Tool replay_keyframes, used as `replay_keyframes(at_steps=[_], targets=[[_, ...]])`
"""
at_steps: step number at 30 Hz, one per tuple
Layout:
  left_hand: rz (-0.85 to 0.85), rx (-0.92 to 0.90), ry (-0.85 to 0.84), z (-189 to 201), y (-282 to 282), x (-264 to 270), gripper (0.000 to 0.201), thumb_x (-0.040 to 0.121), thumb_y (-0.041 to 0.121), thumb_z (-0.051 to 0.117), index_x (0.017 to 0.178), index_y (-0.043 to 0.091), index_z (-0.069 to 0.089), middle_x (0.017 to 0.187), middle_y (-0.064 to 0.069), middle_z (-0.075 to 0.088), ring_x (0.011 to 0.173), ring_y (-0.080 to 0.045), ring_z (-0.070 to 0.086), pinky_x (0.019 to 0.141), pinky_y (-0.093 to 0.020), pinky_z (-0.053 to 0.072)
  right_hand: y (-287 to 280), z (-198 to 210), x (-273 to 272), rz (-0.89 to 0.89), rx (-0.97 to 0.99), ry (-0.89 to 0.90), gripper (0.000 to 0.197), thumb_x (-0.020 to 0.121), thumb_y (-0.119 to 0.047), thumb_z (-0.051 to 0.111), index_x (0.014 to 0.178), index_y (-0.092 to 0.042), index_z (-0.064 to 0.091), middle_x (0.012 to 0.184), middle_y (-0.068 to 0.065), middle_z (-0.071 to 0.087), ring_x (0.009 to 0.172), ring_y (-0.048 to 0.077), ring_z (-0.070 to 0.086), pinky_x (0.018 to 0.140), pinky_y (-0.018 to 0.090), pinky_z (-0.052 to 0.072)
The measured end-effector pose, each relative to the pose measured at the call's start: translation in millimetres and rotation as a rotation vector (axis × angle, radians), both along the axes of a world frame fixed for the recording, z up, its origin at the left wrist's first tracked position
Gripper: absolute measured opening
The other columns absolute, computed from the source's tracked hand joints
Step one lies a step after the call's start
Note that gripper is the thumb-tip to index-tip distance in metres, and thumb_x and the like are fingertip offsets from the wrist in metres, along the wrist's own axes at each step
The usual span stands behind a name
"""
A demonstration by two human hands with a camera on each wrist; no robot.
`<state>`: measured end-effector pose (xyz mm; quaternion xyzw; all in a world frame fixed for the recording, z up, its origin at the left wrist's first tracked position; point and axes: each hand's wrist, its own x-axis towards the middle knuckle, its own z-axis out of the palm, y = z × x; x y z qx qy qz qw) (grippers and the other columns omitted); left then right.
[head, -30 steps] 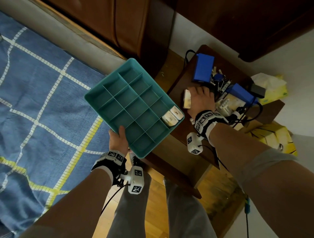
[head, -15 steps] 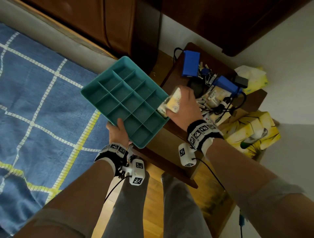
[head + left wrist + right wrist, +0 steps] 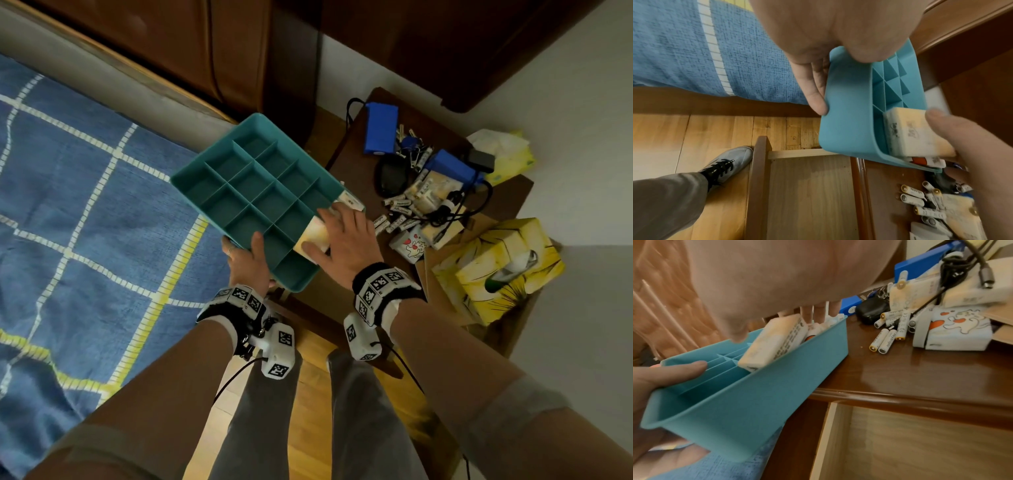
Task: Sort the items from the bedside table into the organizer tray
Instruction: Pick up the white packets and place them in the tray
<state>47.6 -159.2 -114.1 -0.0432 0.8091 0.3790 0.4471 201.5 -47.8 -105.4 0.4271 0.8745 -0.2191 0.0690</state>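
My left hand (image 3: 251,253) grips the near corner of a teal divided organizer tray (image 3: 260,192), thumb on the rim, and holds it tilted over the gap between bed and bedside table (image 3: 352,161). My right hand (image 3: 337,233) holds a pale yellow packet (image 3: 313,236), thumb at one end and fingers at the other, inside a compartment along the tray's right side. The right wrist view shows the packet (image 3: 774,340) leaning in the tray (image 3: 756,402) against other small white packs. In the left wrist view the packet (image 3: 914,134) stands above the rim.
Loose batteries (image 3: 399,205), two blue boxes (image 3: 380,128), keys, black cables and a white box with hearts (image 3: 411,245) crowd the table top. Yellow tissue boxes (image 3: 496,267) stand to the right. A drawer (image 3: 900,443) is open below. The blue bedspread (image 3: 85,205) lies left.
My right hand took the yellow packet off the table, carried it left and lowered it into the tray's right side. The left hand kept hold of the tray.
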Motion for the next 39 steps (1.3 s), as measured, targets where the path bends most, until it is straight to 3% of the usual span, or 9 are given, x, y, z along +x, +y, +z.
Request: replay_keyframes(at_steps=[3,6,11,15,21,25,29,33,39], targets=[[-0.126,-0.04,0.08,-4.1,1.8,8.9,0.086,0.083,0.063,0.053,0.15,0.033,0.007,0.15,-0.013,0.032,0.126,-0.039,0.049,0.092,-0.061,0.05,0.5,-2.4,6.8,-0.07,0.007,0.05,0.069,0.088,-0.054,0.049,0.146,-0.019,0.039,0.143,0.008,0.043,0.127,0.028,0.037,0.104,0.046,0.037],[-0.181,-0.005,0.094,-7.1,4.5,15.9,0.087,0.078,0.065,0.045,0.151,0.034,0.008,0.145,-0.017,0.039,0.12,-0.039,0.052,0.092,-0.061,0.049,13.3,1.9,11.0,-0.14,0.028,0.095,0.068,0.087,-0.063,0.046,0.141,-0.022,0.043,0.133,0.006,0.05,0.12,0.028,0.043,0.1,0.043,0.039],[-0.308,-0.042,0.131,-7.9,13.8,15.7,0.072,0.099,0.044,0.041,0.156,0.02,0.004,0.146,-0.023,0.039,0.126,-0.042,0.048,0.103,-0.056,0.041,53.5,3.7,12.7,-0.06,-0.017,0.049,0.07,0.084,-0.065,0.051,0.141,-0.025,0.04,0.134,0.006,0.045,0.121,0.029,0.04,0.102,0.045,0.039],[-0.199,0.054,0.029,-18.5,7.5,11.6,0.058,0.088,0.049,0.049,0.14,0.042,0.025,0.135,-0.006,0.051,0.117,-0.033,0.056,0.093,-0.061,0.049,49.4,7.0,19.8,-0.109,-0.084,0.095,0.065,0.085,-0.063,0.053,0.137,-0.025,0.044,0.13,0.004,0.048,0.12,0.026,0.041,0.102,0.041,0.04],[-0.17,0.067,-0.014,-23.6,3.3,-3.5,0.071,0.082,0.061,0.046,0.145,0.037,0.024,0.121,0.002,0.059,0.108,-0.028,0.062,0.09,-0.06,0.051,28.7,2.6,35.9,-0.059,-0.157,0.073,0.067,0.082,-0.063,0.062,0.133,-0.022,0.049,0.124,0.004,0.048,0.115,0.024,0.042,0.1,0.038,0.039],[-0.171,0.108,0.012,-16.5,11.8,-4.8,0.05,0.101,0.037,0.045,0.147,0.022,0.032,0.122,0.004,0.058,0.109,-0.02,0.06,0.098,-0.041,0.049,25.1,0.8,39.4,0.005,-0.112,-0.01,0.08,0.077,-0.075,0.057,0.136,-0.022,0.052,0.131,0.005,0.044,0.121,0.026,0.04,0.103,0.04,0.038],[-0.115,0.13,-0.046,-11.4,18.3,-0.8,0.04,0.104,0.031,0.044,0.14,0.016,0.04,0.112,0.004,0.058,0.089,-0.005,0.06,0.077,-0.025,0.05,19.2,2.3,38.7,0.005,-0.045,-0.075,0.086,0.072,-0.083,0.05,0.131,-0.021,0.057,0.131,0.004,0.045,0.118,0.028,0.041,0.097,0.042,0.039],[-0.036,0.115,-0.124,-6.6,16.5,1.9,0.044,0.103,0.035,0.043,0.142,0.016,0.041,0.119,-0.003,0.06,0.089,-0.009,0.062,0.09,-0.042,0.053,9.6,6.7,32.1,0.021,-0.033,-0.074,0.065,0.076,-0.071,0.057,0.125,-0.029,0.061,0.133,0.004,0.046,0.122,0.029,0.039,0.1,0.043,0.035],[-0.036,0.116,-0.113,-4.4,13.0,6.9,0.049,0.101,0.042,0.044,0.143,0.018,0.037,0.124,-0.005,0.061,0.1,-0.016,0.063,0.093,-0.049,0.054,2.8,6.8,27.2,-0.087,-0.129,0.058,0.044,0.077,-0.057,0.064,0.106,-0.024,0.062,0.114,0.0,0.054,0.109,0.025,0.045,0.095,0.041,0.04]])
